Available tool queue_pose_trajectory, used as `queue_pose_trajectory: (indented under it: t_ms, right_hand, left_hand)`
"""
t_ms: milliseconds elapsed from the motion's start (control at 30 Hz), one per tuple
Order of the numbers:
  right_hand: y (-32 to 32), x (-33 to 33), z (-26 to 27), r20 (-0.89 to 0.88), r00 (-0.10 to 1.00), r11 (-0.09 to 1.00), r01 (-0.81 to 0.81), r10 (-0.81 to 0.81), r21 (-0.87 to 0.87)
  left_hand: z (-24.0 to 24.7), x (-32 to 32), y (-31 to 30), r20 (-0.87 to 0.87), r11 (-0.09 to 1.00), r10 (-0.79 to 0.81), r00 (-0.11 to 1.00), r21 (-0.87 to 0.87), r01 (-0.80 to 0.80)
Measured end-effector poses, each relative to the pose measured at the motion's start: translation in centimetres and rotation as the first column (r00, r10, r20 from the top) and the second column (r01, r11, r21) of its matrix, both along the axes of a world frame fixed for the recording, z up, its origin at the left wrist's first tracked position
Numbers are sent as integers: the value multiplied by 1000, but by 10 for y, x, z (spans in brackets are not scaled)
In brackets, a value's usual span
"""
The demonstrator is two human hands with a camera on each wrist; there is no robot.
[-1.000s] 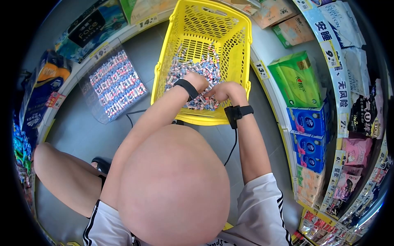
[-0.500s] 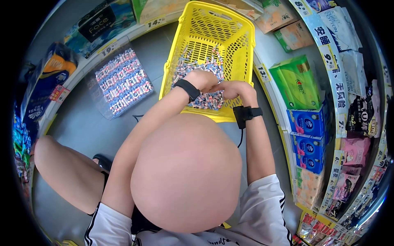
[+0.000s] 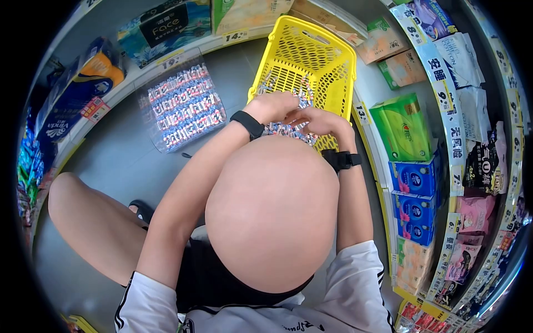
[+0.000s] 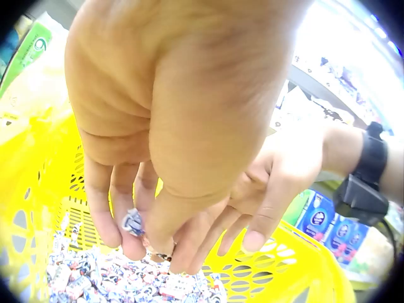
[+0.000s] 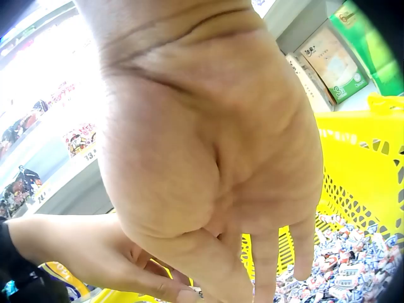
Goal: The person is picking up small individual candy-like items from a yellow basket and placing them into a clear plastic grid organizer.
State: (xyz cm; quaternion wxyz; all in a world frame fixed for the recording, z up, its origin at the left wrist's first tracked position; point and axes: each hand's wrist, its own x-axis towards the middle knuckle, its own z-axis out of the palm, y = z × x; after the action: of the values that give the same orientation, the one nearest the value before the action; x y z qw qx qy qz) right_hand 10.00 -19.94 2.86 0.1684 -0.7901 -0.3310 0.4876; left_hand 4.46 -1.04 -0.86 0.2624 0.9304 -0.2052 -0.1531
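Observation:
In the head view, my left hand [image 3: 275,108] and right hand [image 3: 325,122] meet over the yellow shopping basket [image 3: 348,75]. Small wrapped candies [image 3: 288,129] in blue, white and red cover its bottom. The left wrist view has a wrapped candy [image 4: 132,222] at my left fingers, with the thumb close against it. My right fingers are stretched down beside the left thumb, overlapping it there. The right thumb stands apart from its fingers. In the right wrist view, the right palm [image 5: 214,151] faces the camera above the loose candies [image 5: 347,265].
A clear box [image 3: 186,111] with neat rows of candies stands on the floor left of the basket. Shelves with green tissue packs [image 3: 401,125] and blue packs [image 3: 415,216] line the right side. A bent knee [image 3: 272,216] sits right before the basket.
My hands have come up from among the candies and drawn together above them. The basket and the clear box have shifted rightward in the head view as the camera turned.

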Motion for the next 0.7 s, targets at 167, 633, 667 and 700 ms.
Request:
queue_pose_trajectory:
  t_ms: [167, 633, 667, 700]
  right_hand:
    - [22, -3, 17, 1, 991, 981, 133, -135, 138]
    - [119, -18, 36, 30, 976, 876, 179, -215, 448]
    - [130, -21, 36, 61, 970, 868, 181, -235, 463]
    - [141, -23, 36, 92, 962, 860, 183, -256, 477]
  left_hand:
    - [11, -20, 20, 185, 984, 148, 971, -127, -126]
    - [51, -69, 113, 236, 923, 353, 905, -242, -297]
    - [46, -68, 125, 289, 921, 368, 884, -248, -302]
    - [42, -68, 137, 340, 918, 381, 860, -253, -307]
